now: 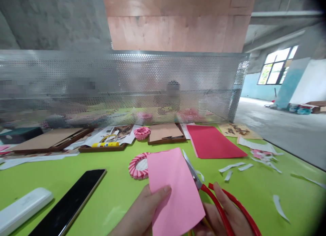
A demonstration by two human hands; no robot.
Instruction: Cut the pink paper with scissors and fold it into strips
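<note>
One-sided support is the weak point: the left hand's (144, 207) fingers pinch the pink paper (175, 191) toward its left side, thumb in front, so its right side might bend and a cut stray if the blades push it. The right hand's (228, 212) fingers hold the scissors (196, 180) just beside the paper's right edge. Beyond the paper's upper left, a striped ring (136, 159) lies partly hidden on the counter (114, 185).

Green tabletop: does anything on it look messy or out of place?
Yes: white strips lie scattered toward the right side, some curved, perhaps paper offcuts; they look untidy near the flat red sheet.
</note>
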